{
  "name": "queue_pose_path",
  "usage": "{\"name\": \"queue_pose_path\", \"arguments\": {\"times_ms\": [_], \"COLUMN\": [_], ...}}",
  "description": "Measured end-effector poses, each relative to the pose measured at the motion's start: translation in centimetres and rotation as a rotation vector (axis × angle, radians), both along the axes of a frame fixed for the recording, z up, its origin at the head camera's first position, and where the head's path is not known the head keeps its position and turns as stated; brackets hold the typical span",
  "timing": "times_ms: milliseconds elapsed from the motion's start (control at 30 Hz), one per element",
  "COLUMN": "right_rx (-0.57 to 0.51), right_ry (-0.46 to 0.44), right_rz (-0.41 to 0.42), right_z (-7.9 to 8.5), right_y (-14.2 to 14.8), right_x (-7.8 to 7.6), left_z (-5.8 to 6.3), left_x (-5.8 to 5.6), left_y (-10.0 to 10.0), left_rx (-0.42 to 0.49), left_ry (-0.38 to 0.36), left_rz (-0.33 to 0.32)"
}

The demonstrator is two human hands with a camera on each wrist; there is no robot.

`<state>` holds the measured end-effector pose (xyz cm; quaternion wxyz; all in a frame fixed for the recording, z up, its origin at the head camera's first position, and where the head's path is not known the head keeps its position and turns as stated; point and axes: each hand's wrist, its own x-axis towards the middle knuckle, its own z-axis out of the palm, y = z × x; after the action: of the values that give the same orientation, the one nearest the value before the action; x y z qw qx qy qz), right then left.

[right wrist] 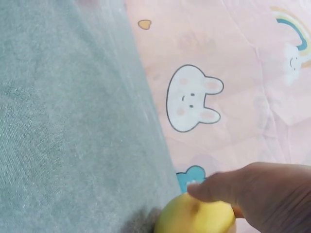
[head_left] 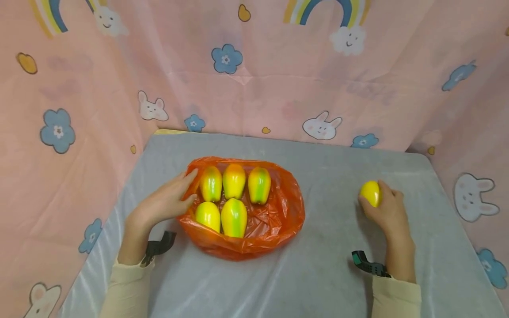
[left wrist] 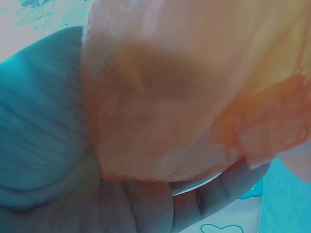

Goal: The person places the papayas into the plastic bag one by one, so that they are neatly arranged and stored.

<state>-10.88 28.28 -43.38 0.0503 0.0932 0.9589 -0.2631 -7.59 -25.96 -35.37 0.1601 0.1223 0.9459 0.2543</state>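
At the left side of the red plastic bag (head_left: 274,221), my left hand (head_left: 167,198) reaches over the rim, fingers spread and touching the plastic. The bag's thin film (left wrist: 160,111) covers part of that palm in the left wrist view and hides some of the fingers. Inside the wide mouth of the bag lie several glossy yellow-green fruits (head_left: 233,217), mango-like or papaya-like in shape. Off to the right, my right hand (head_left: 387,212) grips another yellow fruit (head_left: 370,193) between thumb and fingers. The right wrist view shows only the upper part of this fruit (right wrist: 194,216).
A grey cloth (head_left: 326,274) covers the table. Pink printed fabric (head_left: 270,88) hangs behind it and along both sides. Each wrist wears a dark camera mount, one near the left hand (head_left: 161,245) and one near the right (head_left: 370,265).
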Motion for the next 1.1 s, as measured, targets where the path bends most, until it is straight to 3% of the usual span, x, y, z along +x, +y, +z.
{"name": "queue_pose_path", "arguments": {"times_ms": [300, 667, 833, 1100], "right_rx": [0.074, 0.119, 0.097, -0.034], "right_ry": [-0.057, -0.023, 0.022, 0.066], "right_rz": [-0.046, -0.036, -0.002, 0.045], "right_z": [0.8, 0.6, 0.8, 1.4], "right_y": [0.3, -0.2, -0.6, -1.8], "right_x": [-0.2, 0.1, 0.0, -0.1], "left_z": [0.1, -0.2, -0.3, -0.4], "left_x": [-0.5, 0.1, 0.1, 0.0], "left_y": [0.2, 0.0, -0.1, -0.1], "left_rx": [-0.003, 0.0, 0.023, 0.077], "left_ry": [0.003, 0.013, 0.008, 0.02], "left_rz": [-0.004, -0.01, 0.003, 0.005]}}
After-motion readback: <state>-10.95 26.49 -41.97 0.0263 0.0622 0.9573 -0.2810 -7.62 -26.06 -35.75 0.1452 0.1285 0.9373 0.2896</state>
